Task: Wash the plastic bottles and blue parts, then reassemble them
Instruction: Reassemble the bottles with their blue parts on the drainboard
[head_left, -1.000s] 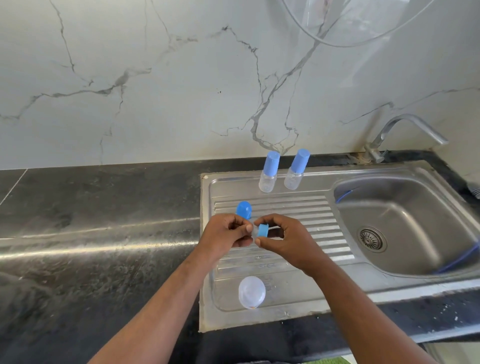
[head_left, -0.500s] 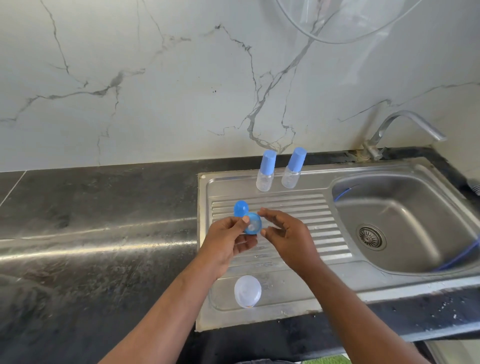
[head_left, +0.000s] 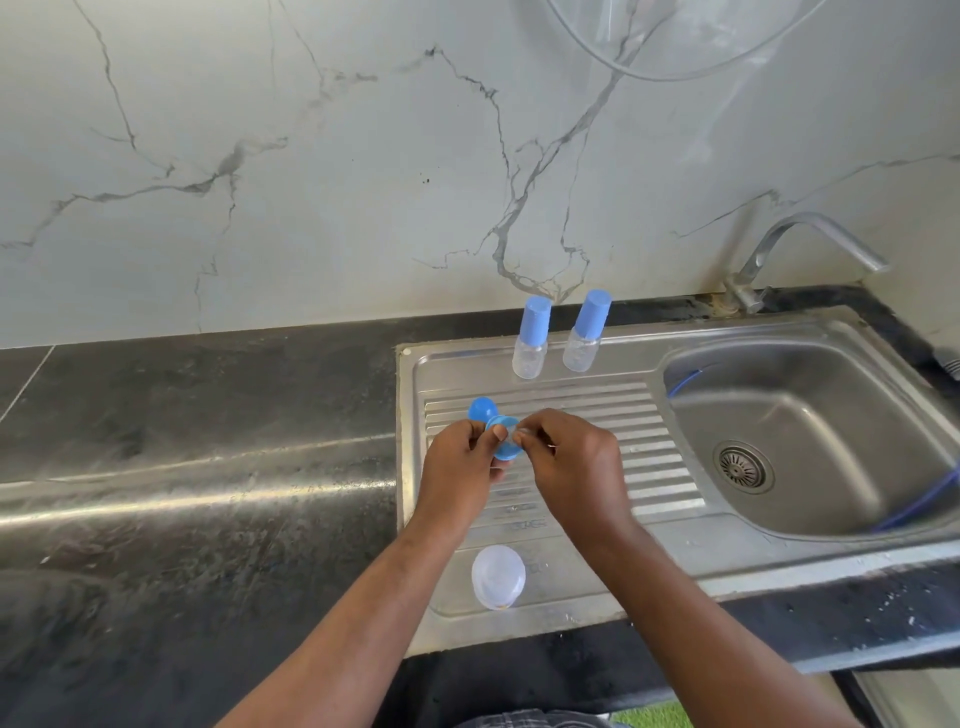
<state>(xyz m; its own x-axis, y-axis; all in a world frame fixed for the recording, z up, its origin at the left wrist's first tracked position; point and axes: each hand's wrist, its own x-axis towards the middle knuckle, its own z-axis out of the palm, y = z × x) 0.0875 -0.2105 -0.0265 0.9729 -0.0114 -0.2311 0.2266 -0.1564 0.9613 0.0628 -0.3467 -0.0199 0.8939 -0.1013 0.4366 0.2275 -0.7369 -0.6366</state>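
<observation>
Head view. The landmark is the ribbed stainless-steel draining board (head_left: 597, 452). Above its left part the left hand (head_left: 460, 470) and the right hand (head_left: 574, 462) meet.

- **Left hand:** the thumb and curled fingers pinch the round blue plastic collar (head_left: 505, 449) by its left rim.
- **Right hand:** the fingers are curled, and the thumb and forefinger close on the collar's right rim. A small translucent piece shows at the collar's centre. Whether the fingertips also grip that piece cannot be told.

A domed blue plastic cap (head_left: 480, 408) sits at the board's far left corner, just behind the left hand and partly hidden by the collar.

Beyond the board's far edge, on the flat steel margin, two small bottles stand upright side by side, close but not touching. They are the left clear plastic bottle with a tall blue cap (head_left: 531, 345) and the right clear plastic bottle with a tall blue cap (head_left: 584, 338).

On the flat strip at the board's near edge, between the two forearms, is an uncapped clear plastic bottle (head_left: 497, 577), seen end-on.

To the right of the board lies the steel basin (head_left: 831, 395) with its round drain strainer (head_left: 743, 466). A thin blue tube (head_left: 924, 501) follows the basin's right wall. A curved metal tap (head_left: 810, 228) rises beyond the board's far right corner.

To the left of the board extends the dark stone surface (head_left: 182, 467). Behind it stands the white veined marble wall (head_left: 311, 156).
</observation>
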